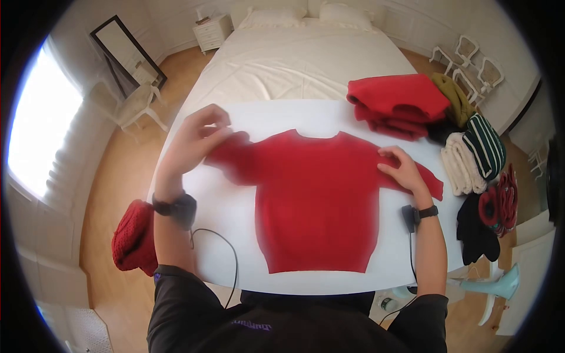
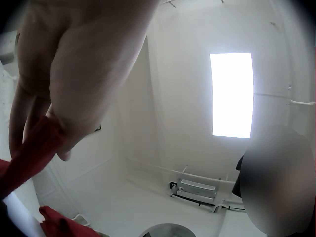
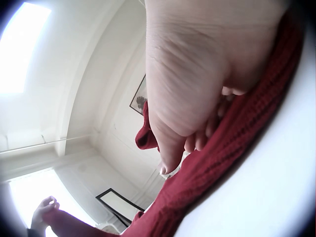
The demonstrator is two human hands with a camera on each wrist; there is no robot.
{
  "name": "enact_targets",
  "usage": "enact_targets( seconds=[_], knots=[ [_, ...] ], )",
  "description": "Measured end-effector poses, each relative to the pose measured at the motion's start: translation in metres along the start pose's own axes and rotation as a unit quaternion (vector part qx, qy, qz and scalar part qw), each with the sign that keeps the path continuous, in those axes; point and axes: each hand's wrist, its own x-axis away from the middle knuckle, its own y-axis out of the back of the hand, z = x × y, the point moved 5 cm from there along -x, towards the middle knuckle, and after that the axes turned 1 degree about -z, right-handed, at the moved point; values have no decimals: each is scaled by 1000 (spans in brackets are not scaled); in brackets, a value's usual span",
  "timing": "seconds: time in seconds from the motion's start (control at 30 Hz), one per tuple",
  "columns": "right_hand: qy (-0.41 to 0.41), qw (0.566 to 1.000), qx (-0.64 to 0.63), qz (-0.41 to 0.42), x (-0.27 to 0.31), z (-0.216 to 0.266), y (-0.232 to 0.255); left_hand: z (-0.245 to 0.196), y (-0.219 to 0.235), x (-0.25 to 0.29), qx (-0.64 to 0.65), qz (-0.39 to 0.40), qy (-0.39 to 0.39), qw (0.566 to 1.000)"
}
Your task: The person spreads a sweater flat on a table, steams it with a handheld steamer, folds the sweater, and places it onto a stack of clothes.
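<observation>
A red sweater lies spread on the white table, neck toward the bed. My left hand is raised at the sweater's left side and pinches the end of its blurred sleeve. Red cloth runs between thumb and fingers of this hand in the left wrist view. On the other side, my right hand rests with bent, relaxed fingers at the top of the right sleeve. The right wrist view has that hand over the red knit, fingertips partly hidden.
Folded red garments, an olive one, a cream one, a striped one and a black one line the right side. A red knit item lies at the left edge. Beyond stands the bed. A cable crosses near my left arm.
</observation>
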Motion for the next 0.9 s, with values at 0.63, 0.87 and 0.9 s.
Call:
enact_targets(
  seconds=[0.63, 0.87, 0.9],
  knots=[
    [-1, 1000, 26, 3, 0, 3, 0, 52, -207, -11, -342, 221, -162, 899],
    [7, 998, 55, 22, 2, 7, 3, 96, -171, 9, -330, 201, -45, 921],
    [10, 997, 74, 27, 2, 8, 5, 99, -174, 11, -326, 200, -45, 923]
  ],
)
